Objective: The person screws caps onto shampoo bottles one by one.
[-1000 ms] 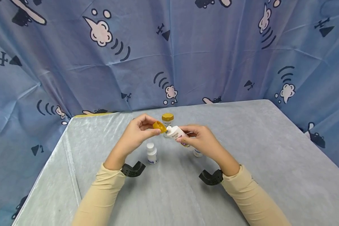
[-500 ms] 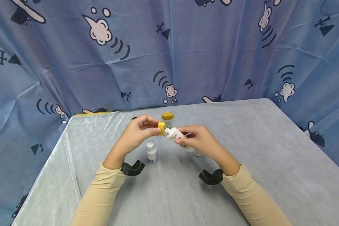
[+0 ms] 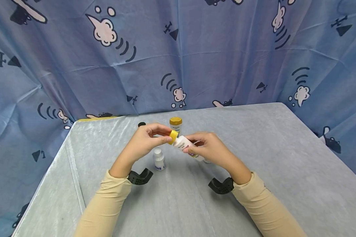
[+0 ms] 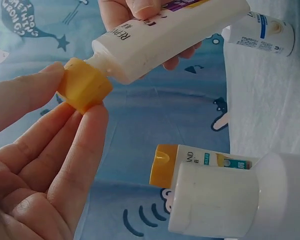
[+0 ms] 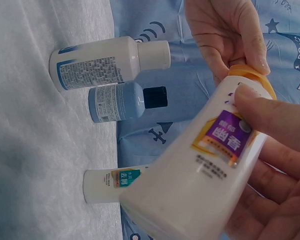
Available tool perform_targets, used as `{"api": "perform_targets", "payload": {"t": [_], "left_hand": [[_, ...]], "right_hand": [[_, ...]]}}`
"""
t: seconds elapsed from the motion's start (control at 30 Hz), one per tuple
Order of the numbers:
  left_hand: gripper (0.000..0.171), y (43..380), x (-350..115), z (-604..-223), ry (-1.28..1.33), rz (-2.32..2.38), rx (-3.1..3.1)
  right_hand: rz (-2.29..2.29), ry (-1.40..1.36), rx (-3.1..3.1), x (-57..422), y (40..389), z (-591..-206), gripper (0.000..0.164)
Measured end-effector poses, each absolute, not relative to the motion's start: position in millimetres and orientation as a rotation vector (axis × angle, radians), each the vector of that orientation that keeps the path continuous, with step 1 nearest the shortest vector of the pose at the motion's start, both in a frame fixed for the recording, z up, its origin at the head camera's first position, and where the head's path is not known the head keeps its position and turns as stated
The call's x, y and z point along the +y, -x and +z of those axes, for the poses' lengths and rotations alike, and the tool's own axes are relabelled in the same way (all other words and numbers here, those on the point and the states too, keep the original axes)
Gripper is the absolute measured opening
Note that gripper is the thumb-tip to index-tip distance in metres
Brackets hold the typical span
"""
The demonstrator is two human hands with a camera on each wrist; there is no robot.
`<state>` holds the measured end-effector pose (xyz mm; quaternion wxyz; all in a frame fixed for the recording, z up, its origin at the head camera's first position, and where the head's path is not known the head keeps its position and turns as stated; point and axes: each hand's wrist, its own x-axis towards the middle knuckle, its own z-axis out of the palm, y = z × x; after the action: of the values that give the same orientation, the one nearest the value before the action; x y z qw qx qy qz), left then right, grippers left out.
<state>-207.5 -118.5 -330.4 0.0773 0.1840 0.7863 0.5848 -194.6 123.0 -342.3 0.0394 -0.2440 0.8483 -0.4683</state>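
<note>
A yellow cap is pinched between the thumb and fingers of my left hand. My right hand grips a white bottle with a purple label, tilted so its neck points up and left. In the left wrist view the neck reaches into the cap's opening, and a little of the neck still shows. From the right wrist view, the cap sits over the bottle's top end. Both hands are held above the table, near each other.
A white bottle stands below my left hand. Behind stands a yellow-capped bottle. A blue bottle with a black cap is mostly hidden by my left hand in the head view. Another white bottle stands behind the held one. A blue curtain backs the table.
The yellow cap has turned to face the bottle and moved right, onto its neck. My left hand has shifted slightly right. The bottle stays in my right hand, almost in place.
</note>
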Motion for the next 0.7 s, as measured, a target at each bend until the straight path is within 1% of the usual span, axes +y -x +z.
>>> {"api": "perform_targets", "payload": {"t": [0.7], "left_hand": [[0.028,203.3,-115.5,-326.6,-0.533,1.581,2.472]], "right_hand": [[-1.415,0.719,2.554,122.6,194.0,-342.9,0.031]]}}
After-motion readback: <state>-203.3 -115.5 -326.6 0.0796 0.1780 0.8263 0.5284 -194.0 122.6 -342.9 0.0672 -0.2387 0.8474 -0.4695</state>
